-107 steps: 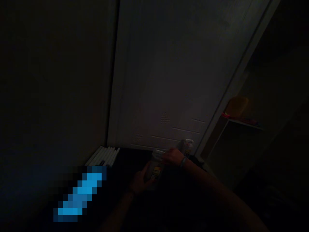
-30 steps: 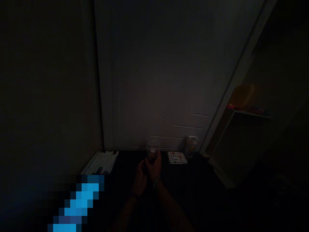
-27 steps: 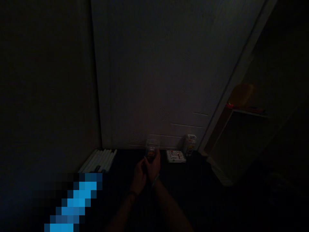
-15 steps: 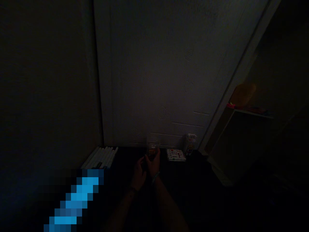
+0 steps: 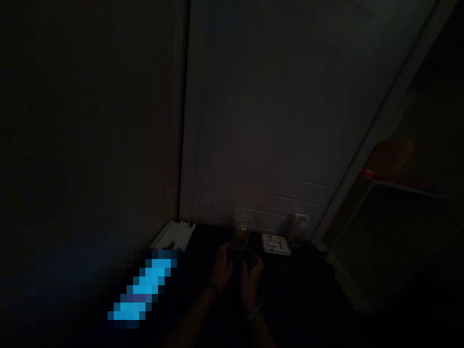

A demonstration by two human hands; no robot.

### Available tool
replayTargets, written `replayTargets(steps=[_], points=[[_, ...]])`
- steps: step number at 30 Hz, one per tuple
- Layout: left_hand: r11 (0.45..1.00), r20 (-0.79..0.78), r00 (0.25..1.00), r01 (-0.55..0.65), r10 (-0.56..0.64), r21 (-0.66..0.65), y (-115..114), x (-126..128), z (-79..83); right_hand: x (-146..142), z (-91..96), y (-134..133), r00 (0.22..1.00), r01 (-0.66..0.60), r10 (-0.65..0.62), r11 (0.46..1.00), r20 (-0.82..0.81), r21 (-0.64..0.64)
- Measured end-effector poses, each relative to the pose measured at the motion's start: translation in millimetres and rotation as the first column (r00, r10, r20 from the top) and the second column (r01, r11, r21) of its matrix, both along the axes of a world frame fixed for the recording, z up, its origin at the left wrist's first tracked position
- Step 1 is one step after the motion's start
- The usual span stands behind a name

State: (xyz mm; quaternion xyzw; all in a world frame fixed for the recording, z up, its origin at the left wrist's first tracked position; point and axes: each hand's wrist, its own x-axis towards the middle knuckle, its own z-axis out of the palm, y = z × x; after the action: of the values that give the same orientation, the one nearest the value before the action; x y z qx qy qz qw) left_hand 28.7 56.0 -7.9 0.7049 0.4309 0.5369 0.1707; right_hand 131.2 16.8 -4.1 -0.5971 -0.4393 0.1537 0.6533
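Note:
The view is very dark. My left hand [image 5: 222, 267] and my right hand [image 5: 251, 276] are a little apart, fingers curled in around the two sides of a dark, boxy object [image 5: 242, 253]. What exactly it is gets lost in the shadow. Right behind it, towards the wall, stands a clear plastic case [image 5: 242, 234] with an orange-brown label; I cannot tell whether it is joined to the dark object. To the right lies a flat pack of white markers [image 5: 276, 244].
A small upright box [image 5: 299, 228] leans near the wall's right corner. White markers [image 5: 174, 235] lie in a row at left, beside a bright blue, pixelated screen-like patch [image 5: 147, 290]. A pale wall [image 5: 268, 121] rises behind. On the right, a shelf [image 5: 402, 182] holds an orange item [image 5: 393, 155].
The view has shifted, so everything sits further right and slightly lower. My right hand has drawn back from the clear case, and my hands have spread apart around the dark object.

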Motion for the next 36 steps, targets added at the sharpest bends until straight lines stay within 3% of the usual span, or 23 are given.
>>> replayTargets(steps=[2, 4, 7, 10, 13, 16, 19, 23, 28, 31, 36], points=[[1.000, -0.049, 0.999, -0.006, 0.007, 0.027, -8.9, 0.4, 7.9, 2.8, -1.2, -8.9, 0.996, -0.077, 0.078, 0.997, -0.038, 0.032], [0.999, -0.130, 0.991, -0.026, 0.032, 0.045, -16.2, -3.7, 19.7, 4.7, 0.2, -11.3, 0.992, -0.056, 0.059, 0.998, -0.108, 0.027], [0.987, -0.294, 0.942, -0.140, 0.159, 0.082, -15.6, -25.2, 43.8, 7.5, 3.0, -8.4, 0.983, -0.074, 0.071, 0.997, -0.170, -0.014], [0.955, -0.504, 0.811, -0.264, 0.297, 0.137, 0.9, -66.3, 67.2, 11.3, 4.5, -6.3, 0.956, -0.212, 0.204, 0.977, -0.210, -0.015], [0.898, -0.657, 0.639, -0.419, 0.399, 0.138, 22.6, -112.4, 77.9, 14.7, 5.6, -7.4, 0.920, -0.270, 0.257, 0.963, -0.295, -0.003], [0.847, -0.714, 0.539, -0.512, 0.447, 0.144, 37.1, -143.5, 74.2, 15.7, 7.3, -9.4, 0.908, -0.257, 0.250, 0.966, -0.338, 0.025], [0.850, -0.725, 0.543, -0.515, 0.423, 0.111, 42.5, -153.4, 64.7, 14.6, 9.4, -10.1, 0.905, -0.263, 0.262, 0.964, -0.335, 0.043], [0.854, -0.730, 0.562, -0.517, 0.388, 0.056, 44.5, -149.3, 53.4, 13.5, 10.3, -8.4, 0.911, -0.251, 0.249, 0.967, -0.329, 0.039], [0.855, -0.812, 0.474, -0.515, 0.341, 0.058, 46.7, -143.2, 45.8, 13.7, 9.1, -5.8, 0.927, -0.235, 0.237, 0.971, -0.290, 0.042], [0.867, -0.812, 0.484, -0.496, 0.326, 0.051, 43.5, -138.2, 47.4, 13.7, 8.8, -5.1, 0.926, -0.246, 0.248, 0.968, -0.284, 0.043], [0.841, -0.768, 0.491, -0.528, 0.413, 0.114, 25.0, -125.4, 55.4, 14.3, 10.4, -6.2, 0.927, -0.237, 0.243, 0.970, -0.285, 0.055]])
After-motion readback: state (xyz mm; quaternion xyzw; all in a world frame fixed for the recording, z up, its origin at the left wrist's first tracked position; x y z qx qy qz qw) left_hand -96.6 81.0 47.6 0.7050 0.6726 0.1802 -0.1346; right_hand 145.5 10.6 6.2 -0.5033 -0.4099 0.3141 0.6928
